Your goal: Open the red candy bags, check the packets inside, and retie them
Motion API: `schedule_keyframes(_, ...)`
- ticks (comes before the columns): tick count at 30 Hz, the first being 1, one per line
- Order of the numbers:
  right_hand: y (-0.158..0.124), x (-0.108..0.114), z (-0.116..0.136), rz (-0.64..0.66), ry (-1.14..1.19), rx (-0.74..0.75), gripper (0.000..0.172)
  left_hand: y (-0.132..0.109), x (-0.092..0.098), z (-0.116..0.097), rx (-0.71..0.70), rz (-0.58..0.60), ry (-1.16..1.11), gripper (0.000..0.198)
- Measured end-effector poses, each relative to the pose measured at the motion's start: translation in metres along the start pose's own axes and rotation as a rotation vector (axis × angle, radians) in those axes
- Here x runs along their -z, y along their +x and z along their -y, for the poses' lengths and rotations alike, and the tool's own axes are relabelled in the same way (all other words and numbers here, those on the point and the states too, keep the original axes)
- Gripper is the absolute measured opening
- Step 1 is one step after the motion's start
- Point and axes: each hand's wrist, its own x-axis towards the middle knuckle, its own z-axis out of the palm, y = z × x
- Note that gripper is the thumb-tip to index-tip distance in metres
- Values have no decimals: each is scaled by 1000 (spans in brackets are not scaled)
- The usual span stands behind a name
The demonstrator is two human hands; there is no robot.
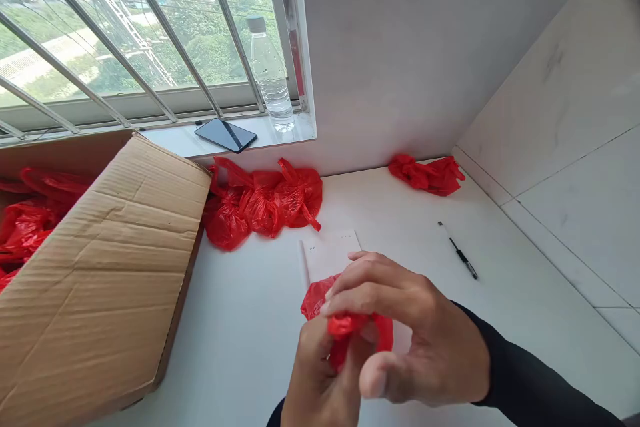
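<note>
1. Left hand: fingers closed on a thin, crumpled red bag, bunched between thumb and forefinger. Firm pinch, I judge, because such slippery plastic would slide away from a loose one.
2. Right hand: arched over the same bag, thumb spread well apart, fingertips at the plastic near the left thumb. Not clenched; whether the tips hook any of it, I cannot tell.
3. Just beyond the fingers, partly hidden by them: a white pad, flat on the table.
4. Farther out, left of the fingers: a row of tied red bags by the wall. Perhaps lined up there to give the hands room.
5. Well left of the fingers: a cardboard box with loose red bags inside, likely set within left-hand reach.
6. Beyond the right fingers: a pen, apart from both hands; past it, a red bundle near the corner.
7. Farthest ahead of the fingers: phone and water bottle on the sill, presumably parked out of the way.
</note>
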Motion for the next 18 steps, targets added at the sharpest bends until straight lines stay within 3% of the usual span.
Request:
schedule_keyframes(2, -3, 4, -4, -26, 16, -92, 49, 12, 7, -5, 81, 73, -56, 33)
schedule_keyframes(4, -6, 7, -10, -20, -47, -164, 32, 22, 11, -11, 141, 115, -110, 40)
schedule_keyframes(6, -8, 9, -16, 18, -92, -196, 22, 28, 12, -15, 153, 117, -159, 37)
schedule_keyframes(11, -7, 8, -25, 33, -117, -255, 32, 24, 12, -12, 146, 89, -205, 19)
schedule_keyframes(15, -5, 7, -21, -25, -63, -205, 13, 25, 16, -3, 214, 92, -244, 35)
schedule_keyframes(18, -7, 5, -17, -73, -47, -74, 12, 32, 19, 2, 305, 79, -406, 30)
